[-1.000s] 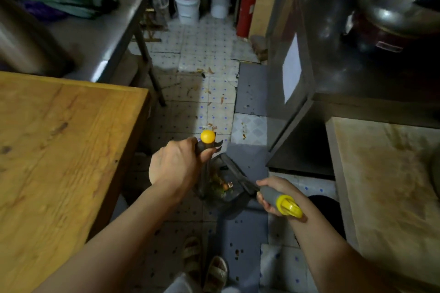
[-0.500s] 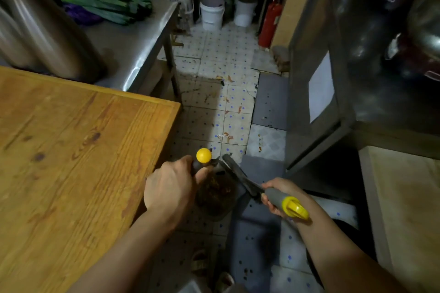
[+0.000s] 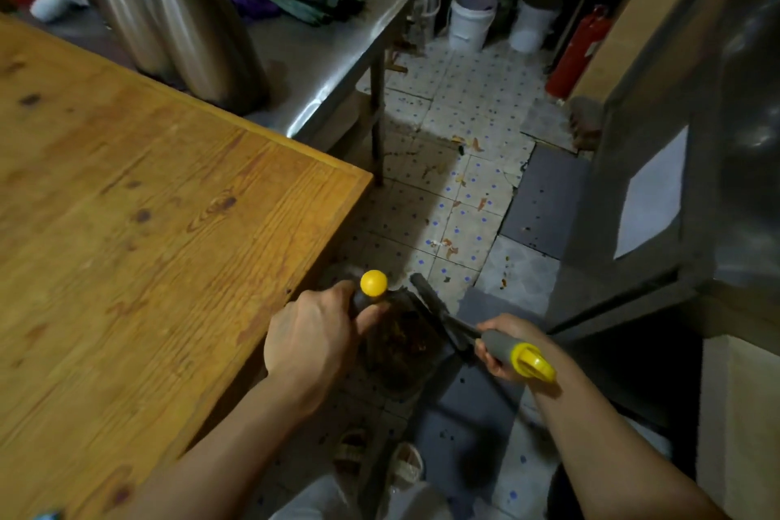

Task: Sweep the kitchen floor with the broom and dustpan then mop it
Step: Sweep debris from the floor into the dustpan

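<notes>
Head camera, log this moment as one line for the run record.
step: sweeping | left hand: grips dustpan handle | right hand: grips broom handle | dustpan: holds debris | floor: scraps remain

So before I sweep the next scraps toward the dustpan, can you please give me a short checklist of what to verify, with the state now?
1. Left hand grips the dustpan handle: ok.
2. Right hand grips the broom handle: ok.
3. Dustpan already holds debris; whether it has room for more: cannot tell.
4. Broom head sits at the dustpan's edge, ready to sweep: ok.
5. Floor ahead clean: not ok, scraps lie on the tiles.
6. Dustpan lip flat on the floor: cannot tell, too dark.
</notes>
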A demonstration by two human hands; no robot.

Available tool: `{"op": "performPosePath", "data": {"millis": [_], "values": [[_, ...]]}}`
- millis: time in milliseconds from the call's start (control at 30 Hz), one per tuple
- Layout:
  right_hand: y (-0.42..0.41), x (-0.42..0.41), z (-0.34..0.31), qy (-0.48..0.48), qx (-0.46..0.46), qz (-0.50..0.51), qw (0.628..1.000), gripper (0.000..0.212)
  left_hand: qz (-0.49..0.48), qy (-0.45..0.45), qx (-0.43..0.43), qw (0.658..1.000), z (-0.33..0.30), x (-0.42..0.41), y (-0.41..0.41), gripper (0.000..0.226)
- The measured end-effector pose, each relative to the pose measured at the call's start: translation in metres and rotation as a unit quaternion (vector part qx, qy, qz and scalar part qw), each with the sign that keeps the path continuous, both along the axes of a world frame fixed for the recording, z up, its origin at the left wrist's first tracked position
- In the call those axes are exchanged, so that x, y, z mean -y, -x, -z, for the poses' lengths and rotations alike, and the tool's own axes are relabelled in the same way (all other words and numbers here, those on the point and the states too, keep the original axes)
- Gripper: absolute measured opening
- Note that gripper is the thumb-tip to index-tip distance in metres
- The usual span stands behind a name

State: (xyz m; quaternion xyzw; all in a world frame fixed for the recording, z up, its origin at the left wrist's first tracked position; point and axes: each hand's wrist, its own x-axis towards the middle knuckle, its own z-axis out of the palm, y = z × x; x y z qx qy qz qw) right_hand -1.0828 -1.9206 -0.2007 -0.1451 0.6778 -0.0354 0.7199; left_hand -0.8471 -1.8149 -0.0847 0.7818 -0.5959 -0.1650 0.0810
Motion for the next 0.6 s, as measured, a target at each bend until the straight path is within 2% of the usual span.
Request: {"op": "performPosePath", "data": {"millis": [133, 300, 433, 600], "values": [[0.004, 0.008, -0.001, -0.007, -0.006, -0.042, 0.999, 0.023, -0.038, 0.001, -0.011, 0.999, -0.005, -0.019, 0.007, 0.046], [0.003, 0.012, -0.002, -0.018, -0.008, -0.090, 0.996, 0.032, -0.065, -0.017, 0.018, 0.998, -0.010, -0.040, 0.013, 0.039], [-0.009, 0.012, -0.006, -0.038, 0.010, -0.097, 0.994, 0.037, -0.079, -0.021, 0.028, 0.996, -0.008, -0.054, 0.006, 0.047], [-0.026, -0.004, -0.004, -0.072, 0.034, -0.074, 0.994, 0.032, -0.083, -0.038, 0.035, 0.995, -0.002, -0.071, -0.013, 0.044]]}}
